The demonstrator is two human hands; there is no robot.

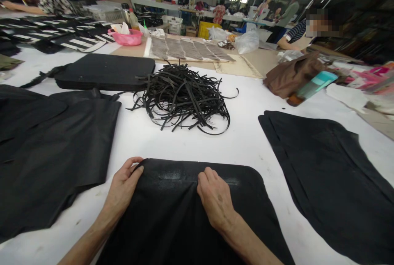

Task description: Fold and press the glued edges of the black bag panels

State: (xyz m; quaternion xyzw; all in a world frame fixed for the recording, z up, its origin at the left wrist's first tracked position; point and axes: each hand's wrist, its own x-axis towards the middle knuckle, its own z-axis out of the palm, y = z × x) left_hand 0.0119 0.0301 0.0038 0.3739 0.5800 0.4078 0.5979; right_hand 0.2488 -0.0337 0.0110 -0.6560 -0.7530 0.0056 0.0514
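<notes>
A black fabric panel (172,211) with rounded top corners lies in front of me on the white table. A pale chalky smudge and a thin light line run across it near its top edge. My left hand (124,180) pinches the panel's upper left corner between thumb and fingers. Its fingertips are partly hidden under the edge. My right hand (215,195) is closed on the cloth just below the top edge, near the middle. Folds run down from its fingers. Beyond the panel lies a tangled heap of narrow black strips (187,96).
Black fabric pieces (55,146) lie to the left, and more black panels (329,166) to the right. Behind are a black stack of panels (104,70), a pink basket (127,37), a brown bag (292,74) and a teal bottle (317,84). Other people work farther off.
</notes>
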